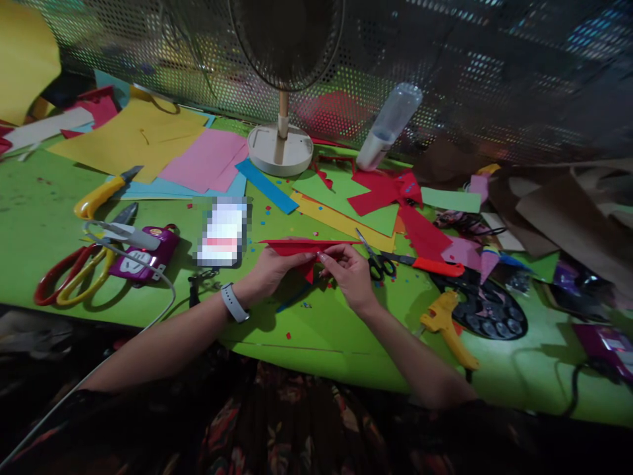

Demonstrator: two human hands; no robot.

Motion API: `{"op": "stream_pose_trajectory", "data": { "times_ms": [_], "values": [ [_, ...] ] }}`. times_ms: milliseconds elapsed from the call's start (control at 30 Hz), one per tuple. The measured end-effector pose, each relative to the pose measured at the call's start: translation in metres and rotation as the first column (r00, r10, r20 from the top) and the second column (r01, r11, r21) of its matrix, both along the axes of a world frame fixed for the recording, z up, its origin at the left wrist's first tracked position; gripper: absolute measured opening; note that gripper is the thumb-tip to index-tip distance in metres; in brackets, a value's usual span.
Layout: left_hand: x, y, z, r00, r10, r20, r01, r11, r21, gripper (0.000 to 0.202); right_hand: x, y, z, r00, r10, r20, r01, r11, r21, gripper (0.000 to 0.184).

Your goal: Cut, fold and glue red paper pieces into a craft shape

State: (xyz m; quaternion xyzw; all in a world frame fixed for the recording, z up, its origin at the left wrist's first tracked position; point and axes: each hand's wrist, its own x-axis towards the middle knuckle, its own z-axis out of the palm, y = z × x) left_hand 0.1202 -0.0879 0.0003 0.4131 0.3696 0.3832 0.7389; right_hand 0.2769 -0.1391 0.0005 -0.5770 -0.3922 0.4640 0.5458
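- I've got both hands low over the green table [316, 333], meeting at the folded red paper [297, 247].
- Left hand [270, 270]: fingers closed on the paper's middle.
- Right hand [349, 269]: fingertips pinched on the same fold, just beside.
- My read: a long crease is made and the shaping is unfinished.
- Small scissors [376, 261] and glue gun [448, 326] lie untouched to the right.
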Motion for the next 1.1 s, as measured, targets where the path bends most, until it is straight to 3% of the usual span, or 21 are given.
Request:
{"op": "stream_pose_trajectory", "data": {
  "times_ms": [333, 733, 900, 1100],
  "values": [
    [0.000, -0.001, -0.001, 1.000, 0.020, 0.000, -0.020, 1.000, 0.001, 0.030, 0.002, 0.000, -0.003, 1.000, 0.008, 0.007, -0.008, 1.000, 0.028, 0.024],
    [-0.001, 0.001, 0.004, 0.994, 0.060, -0.092, -0.060, 0.998, 0.003, 0.023, 0.003, -0.001, 0.003, 0.999, 0.016, 0.031, -0.017, 0.999, 0.041, 0.026],
    [-0.001, 0.006, 0.001, 0.985, 0.141, -0.099, -0.146, 0.988, -0.045, 0.025, 0.015, -0.003, 0.006, 0.996, -0.086, -0.025, 0.087, 0.995, 0.052, 0.029],
    [0.000, 0.003, -0.002, 0.995, 0.082, -0.055, -0.083, 0.996, -0.032, 0.023, 0.008, -0.002, 0.000, 0.988, 0.096, -0.124, -0.109, 0.989, -0.103, 0.033]
  ]
}}
